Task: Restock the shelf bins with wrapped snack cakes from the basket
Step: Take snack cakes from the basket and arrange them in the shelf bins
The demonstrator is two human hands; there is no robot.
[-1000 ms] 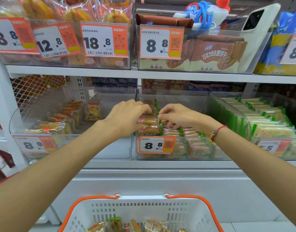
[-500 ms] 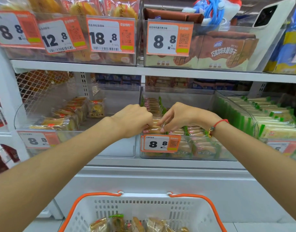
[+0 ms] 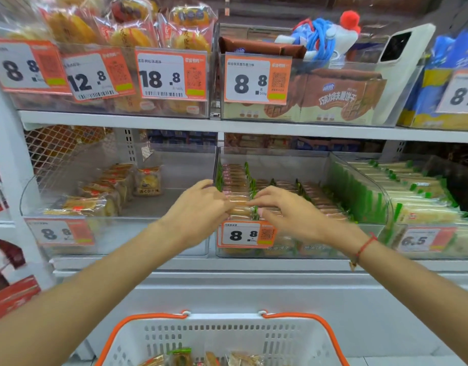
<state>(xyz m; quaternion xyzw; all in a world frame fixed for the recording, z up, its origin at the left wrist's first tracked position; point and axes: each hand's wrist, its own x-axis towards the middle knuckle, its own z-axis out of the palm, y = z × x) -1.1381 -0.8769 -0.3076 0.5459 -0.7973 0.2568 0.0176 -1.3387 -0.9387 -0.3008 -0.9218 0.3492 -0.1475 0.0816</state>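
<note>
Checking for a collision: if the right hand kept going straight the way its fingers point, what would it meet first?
Probably the left hand: the right hand points left across the front cakes, fingertips nearly meeting; depth is unclear.

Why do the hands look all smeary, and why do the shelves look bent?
Head view: the left hand and right hand are motion-blurred over the middle bin; the wide lens bows the upper shelf edge and stretches the corners; the clear bin fronts show pale glare; the price tag stays readable.
</note>
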